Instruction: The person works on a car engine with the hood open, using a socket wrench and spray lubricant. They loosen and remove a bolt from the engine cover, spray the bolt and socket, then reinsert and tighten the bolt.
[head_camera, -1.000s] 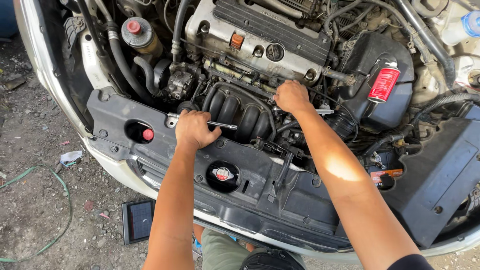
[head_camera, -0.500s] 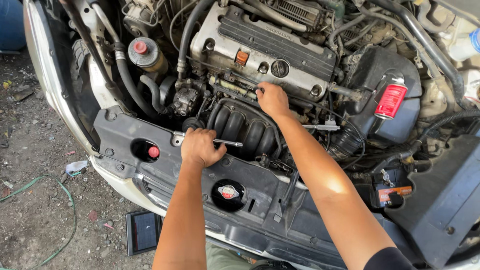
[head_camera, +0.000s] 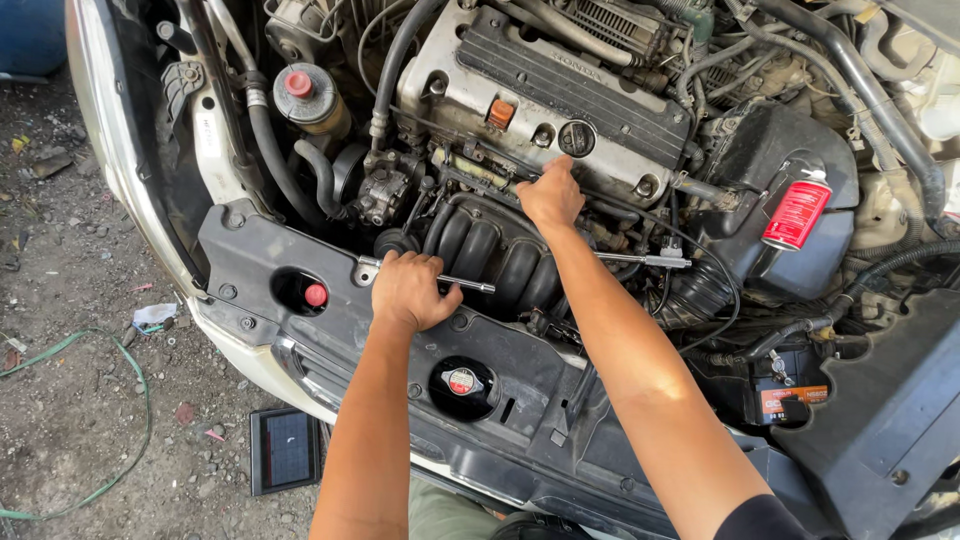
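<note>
We see two bare forearms running up from the bottom edge, each ending in bare hands, the left hand (head_camera: 413, 290) and the right hand (head_camera: 550, 195). No gloves, rings or watch show on either. At the lower right corner a dark sleeve (head_camera: 765, 518) covers the right upper arm; it looks black, though little of it is in view. Between the arms, grey-green trousers (head_camera: 450, 510) appear below.

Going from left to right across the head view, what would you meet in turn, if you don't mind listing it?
Green hose on the ground → red-capped reservoir → left hand on a metal tool → right hand at the engine → red spray can.
</note>
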